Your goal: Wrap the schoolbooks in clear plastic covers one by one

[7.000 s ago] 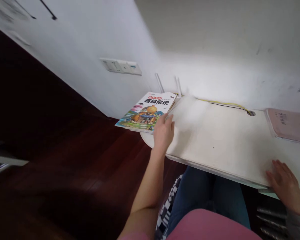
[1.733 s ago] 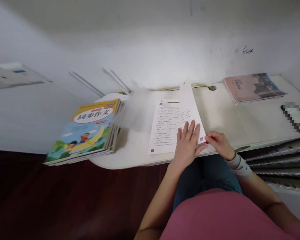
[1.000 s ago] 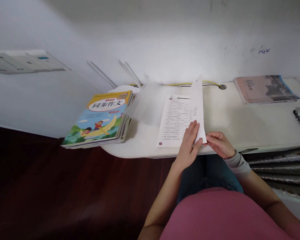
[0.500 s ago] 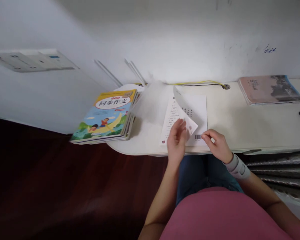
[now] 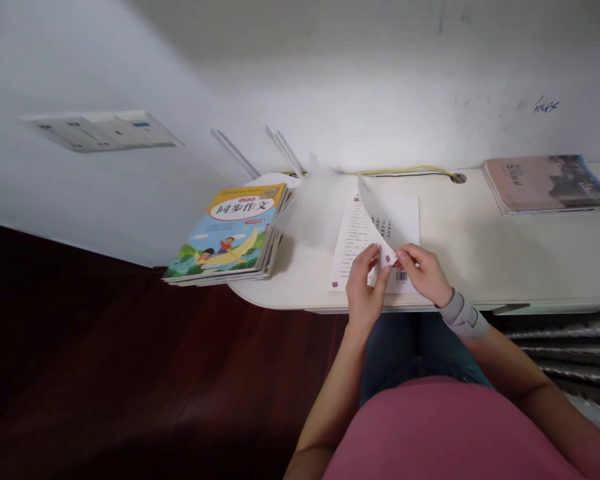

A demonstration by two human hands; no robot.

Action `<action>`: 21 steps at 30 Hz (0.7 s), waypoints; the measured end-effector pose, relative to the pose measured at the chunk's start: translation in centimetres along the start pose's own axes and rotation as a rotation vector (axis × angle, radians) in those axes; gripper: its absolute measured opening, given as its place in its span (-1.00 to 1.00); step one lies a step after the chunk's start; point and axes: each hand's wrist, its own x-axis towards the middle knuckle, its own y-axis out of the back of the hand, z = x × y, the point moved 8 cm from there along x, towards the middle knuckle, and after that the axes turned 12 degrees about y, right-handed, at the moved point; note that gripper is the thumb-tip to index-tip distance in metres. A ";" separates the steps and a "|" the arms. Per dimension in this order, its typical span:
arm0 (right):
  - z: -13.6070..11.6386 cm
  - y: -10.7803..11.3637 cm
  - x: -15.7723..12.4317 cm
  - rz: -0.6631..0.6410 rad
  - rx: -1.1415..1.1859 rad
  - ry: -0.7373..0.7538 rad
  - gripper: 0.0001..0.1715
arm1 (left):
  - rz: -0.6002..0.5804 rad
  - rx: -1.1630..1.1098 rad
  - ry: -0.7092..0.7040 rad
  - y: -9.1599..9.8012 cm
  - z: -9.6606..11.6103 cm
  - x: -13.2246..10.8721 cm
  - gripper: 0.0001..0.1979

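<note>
A booklet (image 5: 347, 267) with printed text lies on the white desk, one page (image 5: 375, 233) lifted and curling over from its left part. At that page's lower corner, the thumb and fingertips of my right hand (image 5: 427, 272) pinch the paper. My left hand (image 5: 366, 283) is closed around the page's lower edge, thumb in front and fingers partly hidden by the paper. Under the lifted page shows a white back cover (image 5: 410, 213) with a line of characters and a barcode near my right fingers. A grey band wraps my right wrist.
To the left, a stack of books (image 5: 230, 233) overhangs the rounded end of the desk (image 5: 460, 267). Beside it is a clear plastic sheet (image 5: 315, 207). More books (image 5: 550, 183) lie at the back right. A yellow cable (image 5: 410, 169) runs along the wall.
My right hand has moved left onto the page's corner and pinches it. My left hand has closed in on the page's edge. The view has shifted slightly left.
</note>
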 end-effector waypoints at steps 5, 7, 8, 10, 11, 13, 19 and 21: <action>0.2 0.0 -0.4 0.014 0.065 -0.010 -0.65 | -0.001 0.000 -0.011 -0.1 0.1 0.0 -0.56; -0.1 0.1 -0.4 0.003 0.019 0.012 -0.67 | -0.006 -0.013 -0.019 -0.2 0.2 -0.1 -0.58; -0.3 0.1 -0.4 -0.003 -0.021 0.026 -0.68 | -0.008 -0.022 -0.022 -0.3 0.2 -0.1 -0.58; -0.8 0.3 -0.4 -0.016 -0.137 0.070 -0.69 | -0.015 -0.035 -0.008 -0.3 0.0 -0.1 -0.59; -1.0 0.3 -0.3 -0.022 -0.213 0.104 -0.70 | -0.008 -0.035 0.013 -0.2 -0.2 0.0 -0.59; -1.6 0.4 -0.4 -0.027 -0.379 0.189 -0.72 | 0.083 -0.016 0.058 1.0 -0.8 0.1 -0.59; -2.1 0.8 -1.6 -0.004 -0.554 0.277 -0.73 | 0.619 0.227 -0.297 6.1 3.2 -2.0 -0.47; -2.0 1.5 -2.2 0.033 -0.505 0.241 -0.72 | 0.418 0.311 -0.497 3.8 5.0 -2.3 -0.39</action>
